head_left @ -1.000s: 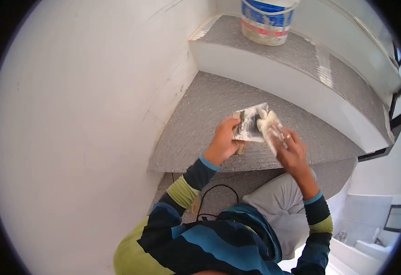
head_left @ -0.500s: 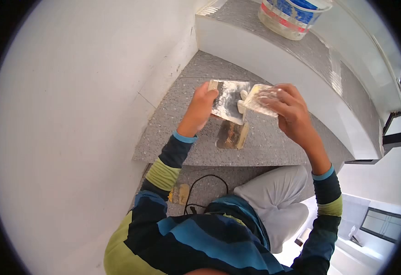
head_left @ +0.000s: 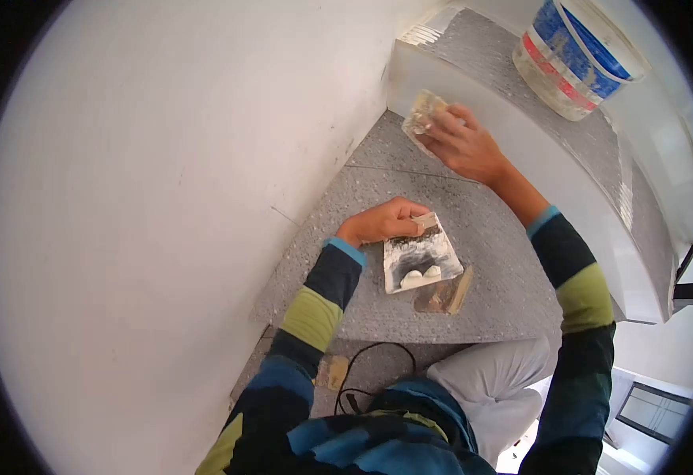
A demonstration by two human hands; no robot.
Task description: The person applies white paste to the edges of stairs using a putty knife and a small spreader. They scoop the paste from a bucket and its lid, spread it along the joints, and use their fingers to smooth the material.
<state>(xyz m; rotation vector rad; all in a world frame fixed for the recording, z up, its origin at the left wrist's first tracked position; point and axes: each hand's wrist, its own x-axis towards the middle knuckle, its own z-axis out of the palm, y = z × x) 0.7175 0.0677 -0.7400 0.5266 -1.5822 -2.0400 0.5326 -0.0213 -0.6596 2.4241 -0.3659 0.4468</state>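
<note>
My left hand (head_left: 390,220) grips the edge strip of a wide, flat putty knife (head_left: 424,252), its blade smeared white. Two soft lumps of white putty (head_left: 413,279) sit near the blade's far edge. Up by the corner where wall and riser meet, my right hand (head_left: 465,146) holds a smaller, pale, putty-coated scraper (head_left: 420,119) close to the white stair riser (head_left: 512,154). Below the left blade, partly covered by it in this view, another scraper (head_left: 441,299) with a light edge strip lies on the speckled grey step (head_left: 346,309).
A white wall (head_left: 164,174) borders the steps on the left. On the upper step stands a putty-stained bucket (head_left: 560,67) with blue and red bands. Lower down lie a black cable (head_left: 345,376) and a yellowish flat piece (head_left: 333,372).
My right hand has moved its scraper away from the left blade, up and left toward the riser corner. My left hand has lowered and turned the putty knife; the view has shifted.
</note>
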